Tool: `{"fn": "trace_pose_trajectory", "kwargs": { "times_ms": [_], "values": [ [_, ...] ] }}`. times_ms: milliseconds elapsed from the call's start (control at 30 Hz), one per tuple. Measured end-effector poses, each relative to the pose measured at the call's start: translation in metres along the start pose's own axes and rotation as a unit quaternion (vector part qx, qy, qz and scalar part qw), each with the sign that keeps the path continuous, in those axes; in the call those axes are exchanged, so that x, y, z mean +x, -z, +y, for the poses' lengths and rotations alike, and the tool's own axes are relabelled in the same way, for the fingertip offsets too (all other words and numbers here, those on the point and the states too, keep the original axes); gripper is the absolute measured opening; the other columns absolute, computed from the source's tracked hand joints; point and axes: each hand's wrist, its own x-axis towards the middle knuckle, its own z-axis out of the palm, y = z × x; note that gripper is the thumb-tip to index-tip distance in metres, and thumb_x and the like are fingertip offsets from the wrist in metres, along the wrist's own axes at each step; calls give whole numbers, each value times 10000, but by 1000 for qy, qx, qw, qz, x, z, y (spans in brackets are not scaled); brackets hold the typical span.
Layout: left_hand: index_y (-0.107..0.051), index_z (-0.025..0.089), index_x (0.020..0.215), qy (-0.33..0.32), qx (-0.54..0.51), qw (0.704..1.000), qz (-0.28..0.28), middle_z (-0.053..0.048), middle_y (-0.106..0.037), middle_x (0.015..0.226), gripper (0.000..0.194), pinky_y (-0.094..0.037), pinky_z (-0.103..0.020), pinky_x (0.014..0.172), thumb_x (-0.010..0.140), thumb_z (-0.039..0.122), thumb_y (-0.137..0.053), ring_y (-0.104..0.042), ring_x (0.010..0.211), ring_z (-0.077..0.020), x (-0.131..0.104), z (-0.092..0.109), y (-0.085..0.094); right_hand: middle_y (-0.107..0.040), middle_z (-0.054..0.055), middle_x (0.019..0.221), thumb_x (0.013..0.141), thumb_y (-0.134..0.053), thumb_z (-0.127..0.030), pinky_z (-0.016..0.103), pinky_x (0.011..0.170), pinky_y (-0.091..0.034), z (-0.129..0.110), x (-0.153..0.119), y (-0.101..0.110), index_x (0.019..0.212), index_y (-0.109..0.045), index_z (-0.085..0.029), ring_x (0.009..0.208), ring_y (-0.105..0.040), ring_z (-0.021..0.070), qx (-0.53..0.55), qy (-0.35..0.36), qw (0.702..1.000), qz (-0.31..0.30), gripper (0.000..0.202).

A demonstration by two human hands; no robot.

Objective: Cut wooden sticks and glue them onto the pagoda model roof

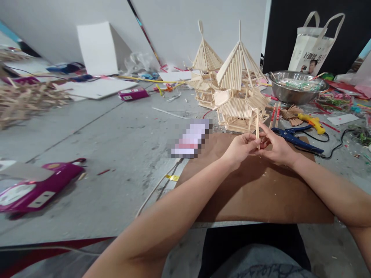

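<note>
My left hand (242,148) pinches the lower part of some short pale wooden sticks (257,127), which stand nearly upright above the brown board (246,197). Against the same sticks, from the right, my right hand (274,144) has its fingers closed near their lower end, with the index finger reaching up beside them. Just behind my hands stands a pavilion model (239,106) of pale sticks with a pointed roof. A second pointed model (206,58) is behind it to the left.
Blue cutters (301,141) and a yellow glue gun (313,121) lie right of my hands. Behind them is a metal bowl (298,94). A phone (193,139) lies left of the board, a purple power strip (43,189) further left, and a stick pile (29,96) at far left.
</note>
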Motion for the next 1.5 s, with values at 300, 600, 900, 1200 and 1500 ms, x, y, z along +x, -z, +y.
{"fn": "trace_pose_trajectory", "kwargs": {
  "times_ms": [300, 600, 900, 1200, 1500],
  "values": [
    [-606, 118, 695, -7, 8, 1000, -4, -10, -656, 679, 233, -501, -255, 709, 608, 293, -733, -618, 651, -87, -2, -1, -4, -591, 76, 1091, 721, -625, -299, 348, 740, -491, 1, -1, -1, 1430, -181, -263, 730, -572, 150, 19, -10, 1000, 12, 838],
    [-649, 139, 696, -26, 85, 996, 5, -7, -657, 651, 162, -472, -239, 660, 648, 288, -690, -598, 610, -91, -2, 0, -3, -567, 52, 931, 697, -630, -476, 292, 636, -467, -7, 3, 3, 1312, -392, -210, 682, -538, 128, 146, -24, 988, 51, 711],
    [-657, 180, 617, -117, 294, 947, -58, -13, -671, 621, 108, -454, -228, 606, 698, 194, -589, -596, 602, -122, 1, -2, 0, -429, -69, 525, 648, -654, -503, 224, 439, -294, -16, 11, 8, 748, -565, -166, 456, -359, 56, 263, -111, 954, 94, 363],
    [-671, 127, 740, -143, 355, 922, -61, -31, -678, 706, 221, -461, -232, 673, 784, 269, -508, -601, 666, -118, 0, 0, 2, -542, -41, 555, 607, -720, -420, 220, 428, -375, -20, 9, 8, 671, -555, -161, 451, -500, 75, 306, -100, 946, 39, 313],
    [-597, 135, 635, -135, 397, 905, -65, -8, -646, 606, 196, -437, -188, 596, 788, 183, -486, -583, 578, -90, -3, 5, -3, -586, -13, 584, 700, -618, -491, 277, 558, -445, -17, 9, 9, 681, -551, -178, 535, -568, 125, 213, -60, 975, 0, 320]
  ]
}}
